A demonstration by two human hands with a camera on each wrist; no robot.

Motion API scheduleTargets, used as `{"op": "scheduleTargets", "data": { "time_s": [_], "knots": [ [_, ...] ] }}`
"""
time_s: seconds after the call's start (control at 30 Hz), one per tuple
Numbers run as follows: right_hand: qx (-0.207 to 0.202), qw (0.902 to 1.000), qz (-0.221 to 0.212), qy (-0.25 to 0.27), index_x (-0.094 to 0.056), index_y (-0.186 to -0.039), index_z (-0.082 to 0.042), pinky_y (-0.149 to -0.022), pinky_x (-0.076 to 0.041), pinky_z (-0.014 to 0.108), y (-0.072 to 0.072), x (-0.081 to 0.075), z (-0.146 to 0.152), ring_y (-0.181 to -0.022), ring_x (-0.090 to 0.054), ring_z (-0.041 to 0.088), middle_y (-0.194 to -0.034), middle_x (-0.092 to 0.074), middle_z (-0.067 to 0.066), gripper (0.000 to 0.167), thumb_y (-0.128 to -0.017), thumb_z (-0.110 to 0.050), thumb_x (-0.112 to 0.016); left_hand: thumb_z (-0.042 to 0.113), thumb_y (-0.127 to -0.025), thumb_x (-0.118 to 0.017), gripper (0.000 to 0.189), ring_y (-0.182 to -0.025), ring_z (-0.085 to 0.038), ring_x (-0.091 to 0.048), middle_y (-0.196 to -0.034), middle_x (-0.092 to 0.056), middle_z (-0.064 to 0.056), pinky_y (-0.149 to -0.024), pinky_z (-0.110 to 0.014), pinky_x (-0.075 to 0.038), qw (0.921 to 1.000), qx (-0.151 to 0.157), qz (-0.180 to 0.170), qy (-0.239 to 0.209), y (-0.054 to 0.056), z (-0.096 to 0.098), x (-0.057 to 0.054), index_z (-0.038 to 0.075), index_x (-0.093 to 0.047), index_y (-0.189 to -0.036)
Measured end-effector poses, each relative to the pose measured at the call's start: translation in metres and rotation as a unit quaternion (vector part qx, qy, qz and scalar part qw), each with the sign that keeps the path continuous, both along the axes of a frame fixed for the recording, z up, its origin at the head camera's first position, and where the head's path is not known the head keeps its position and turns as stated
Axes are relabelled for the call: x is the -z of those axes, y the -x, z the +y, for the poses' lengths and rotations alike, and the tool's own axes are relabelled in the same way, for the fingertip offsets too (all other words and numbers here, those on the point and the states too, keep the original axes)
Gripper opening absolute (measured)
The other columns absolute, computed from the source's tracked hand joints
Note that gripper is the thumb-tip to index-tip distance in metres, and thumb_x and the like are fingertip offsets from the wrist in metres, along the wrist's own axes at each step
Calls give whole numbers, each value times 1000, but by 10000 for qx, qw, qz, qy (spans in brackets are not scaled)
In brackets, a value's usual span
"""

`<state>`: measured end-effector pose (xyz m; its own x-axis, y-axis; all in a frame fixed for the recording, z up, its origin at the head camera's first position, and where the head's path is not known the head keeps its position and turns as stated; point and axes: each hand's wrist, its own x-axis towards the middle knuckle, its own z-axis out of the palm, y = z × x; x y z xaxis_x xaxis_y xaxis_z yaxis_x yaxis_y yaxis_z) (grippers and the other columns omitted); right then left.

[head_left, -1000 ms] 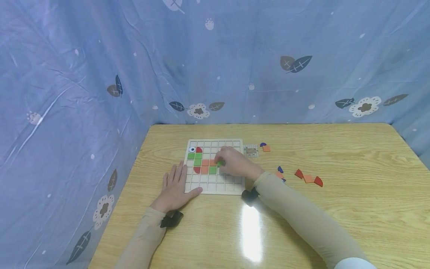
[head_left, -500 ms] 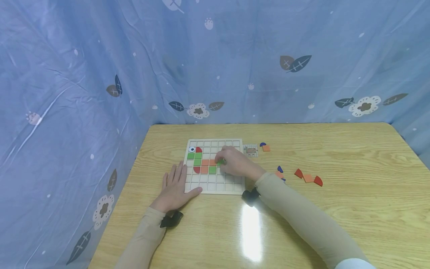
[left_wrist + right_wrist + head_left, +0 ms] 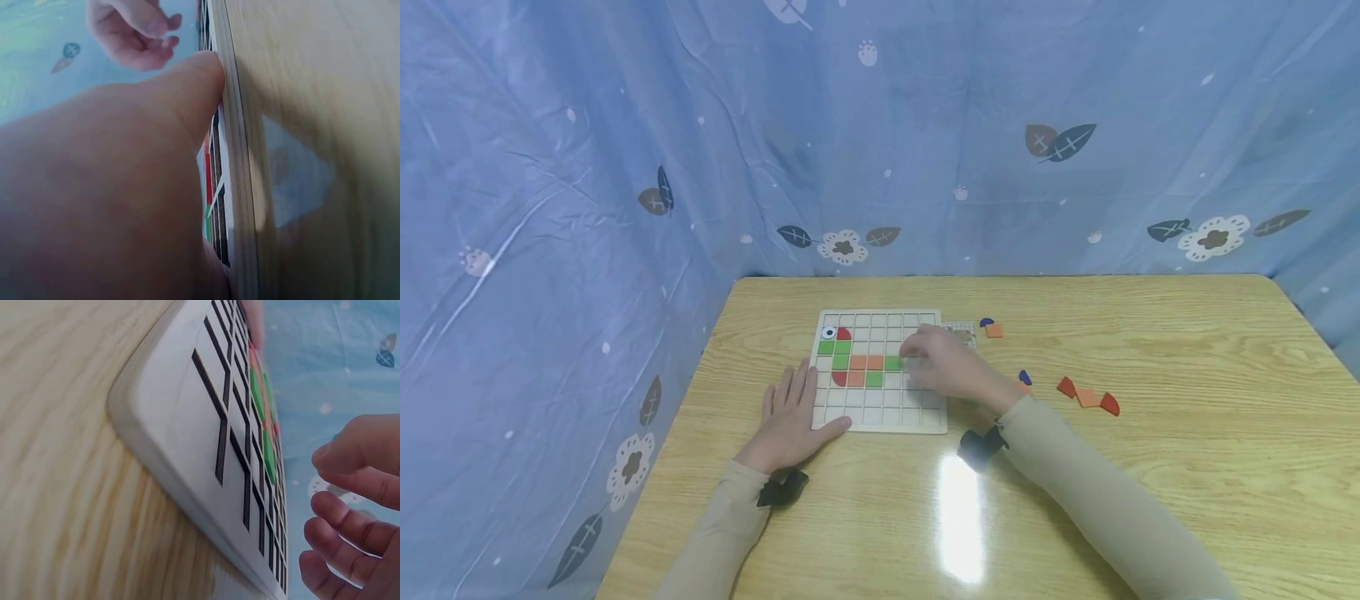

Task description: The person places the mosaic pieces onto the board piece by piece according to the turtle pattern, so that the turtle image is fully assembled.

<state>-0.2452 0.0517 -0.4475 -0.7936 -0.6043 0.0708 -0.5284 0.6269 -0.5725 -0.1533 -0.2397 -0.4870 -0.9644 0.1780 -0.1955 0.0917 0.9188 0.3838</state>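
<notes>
A white grid board [image 3: 880,422] lies on the wooden table in the head view. Tiles form a bent shape on it: green, orange and red pieces, with an eye tile [image 3: 828,332] at the upper left. At the shape's right end sits a green square tile [image 3: 892,363]. My left hand [image 3: 782,427] rests with fingers spread along the board's left edge, its thumb on the front edge. Above the board's right part hovers my right hand [image 3: 951,367], fingers loosely bent and apart. Nothing shows between those fingers [image 3: 331,512] in the right wrist view.
Right of the board lies a small pattern card [image 3: 967,331], partly hidden by the right hand. Beyond it are a blue piece [image 3: 987,322] and an orange square [image 3: 995,331]. Farther right lie red quarter-round pieces [image 3: 1109,404] around an orange square [image 3: 1087,397]. A blue curtain hangs behind.
My right hand has let go of the green square tile, which stays on the board, and has moved a little to the right. The left hand has not moved.
</notes>
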Motion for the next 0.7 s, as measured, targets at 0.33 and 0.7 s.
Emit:
{"op": "scheduleTargets", "data": {
  "time_s": [0.33, 0.7],
  "knots": [
    [162, 9998, 76, 4, -75, -118, -5, -95, -54, 45, -13, -7, 27, -108, -63, 25, -117, -70, 8, 25, -96, -15, -70, 72, -96, -53, 112, -161, -42, 9, -176, 8, -15, -125, -68, 3, 10000, 9, 16, 9, -1, -1, -1, 2, -1, -167],
    [419, 9988, 230, 60, -74, -114, -4, -88, -59, 47, -32, -14, 58, -107, -70, 32, -139, -63, 19, 21, -94, -11, -71, 72, -96, -53, 112, -161, -42, 9, -176, 10, -13, -125, -68, 2, 9999, 3, -80, 67, 0, 0, -2, 3, 2, -167]
  ]
}}
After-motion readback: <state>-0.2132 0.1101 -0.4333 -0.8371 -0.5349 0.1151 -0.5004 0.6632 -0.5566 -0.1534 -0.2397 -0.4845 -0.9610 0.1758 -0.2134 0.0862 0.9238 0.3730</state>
